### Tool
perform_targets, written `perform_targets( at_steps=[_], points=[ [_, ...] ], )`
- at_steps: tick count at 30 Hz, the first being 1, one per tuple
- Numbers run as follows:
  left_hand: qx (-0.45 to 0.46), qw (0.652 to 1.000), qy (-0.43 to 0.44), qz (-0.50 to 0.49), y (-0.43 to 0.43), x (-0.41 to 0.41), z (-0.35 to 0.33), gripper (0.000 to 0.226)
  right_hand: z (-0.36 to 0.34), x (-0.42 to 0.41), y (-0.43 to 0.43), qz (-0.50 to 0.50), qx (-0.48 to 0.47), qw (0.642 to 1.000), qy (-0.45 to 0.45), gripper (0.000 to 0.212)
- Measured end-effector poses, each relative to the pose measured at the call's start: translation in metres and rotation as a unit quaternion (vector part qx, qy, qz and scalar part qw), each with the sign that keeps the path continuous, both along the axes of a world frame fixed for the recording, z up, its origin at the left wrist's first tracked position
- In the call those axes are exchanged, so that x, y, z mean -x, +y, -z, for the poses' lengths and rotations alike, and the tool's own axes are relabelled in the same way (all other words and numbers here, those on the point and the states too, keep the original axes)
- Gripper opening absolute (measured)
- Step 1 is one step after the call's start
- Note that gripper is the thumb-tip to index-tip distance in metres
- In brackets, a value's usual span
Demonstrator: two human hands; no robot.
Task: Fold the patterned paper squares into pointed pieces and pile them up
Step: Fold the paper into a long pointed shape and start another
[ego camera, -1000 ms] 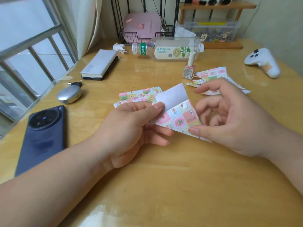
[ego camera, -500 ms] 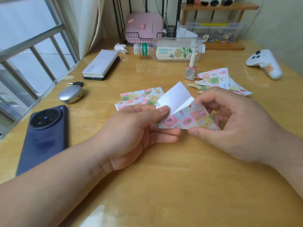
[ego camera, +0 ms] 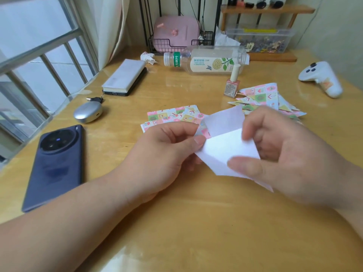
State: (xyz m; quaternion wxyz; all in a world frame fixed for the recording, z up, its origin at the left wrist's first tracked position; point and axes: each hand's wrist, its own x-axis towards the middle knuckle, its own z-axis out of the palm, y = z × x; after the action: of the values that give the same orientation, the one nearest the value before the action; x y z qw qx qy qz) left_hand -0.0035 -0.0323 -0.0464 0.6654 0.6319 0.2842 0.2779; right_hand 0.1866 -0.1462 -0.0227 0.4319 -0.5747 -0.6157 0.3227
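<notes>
Both hands hold one partly folded paper square (ego camera: 222, 148) just above the table, its white back facing me and a sliver of pink pattern showing at its left edge. My left hand (ego camera: 169, 154) pinches the left side between thumb and fingers. My right hand (ego camera: 282, 154) grips the right side, thumb on the white face. Behind my left hand lies a small stack of flat patterned squares (ego camera: 172, 116). A pile of folded pointed pieces (ego camera: 263, 99) sits behind my right hand.
A dark phone (ego camera: 56, 165) lies at the left, a silver earbud case (ego camera: 88, 112) and a notebook (ego camera: 124, 77) beyond it. A plastic bottle (ego camera: 208, 61) lies on its side at the back, a nail polish bottle (ego camera: 232, 85) stands near the pile, and a white controller (ego camera: 320, 79) rests at the right.
The paper has been turned over in my hands: the patterned face that showed before is now away from me and the white back faces up. Both hands kept hold of it.
</notes>
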Motion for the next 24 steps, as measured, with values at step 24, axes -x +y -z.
perform_targets(
  at_steps=[24],
  points=[
    [0.042, 0.994, -0.093, 0.035, -0.0031, 0.004, -0.0047, 0.017, -0.0068, -0.0012, 0.008, 0.033, 0.037, 0.963, 0.263, 0.035]
  ],
)
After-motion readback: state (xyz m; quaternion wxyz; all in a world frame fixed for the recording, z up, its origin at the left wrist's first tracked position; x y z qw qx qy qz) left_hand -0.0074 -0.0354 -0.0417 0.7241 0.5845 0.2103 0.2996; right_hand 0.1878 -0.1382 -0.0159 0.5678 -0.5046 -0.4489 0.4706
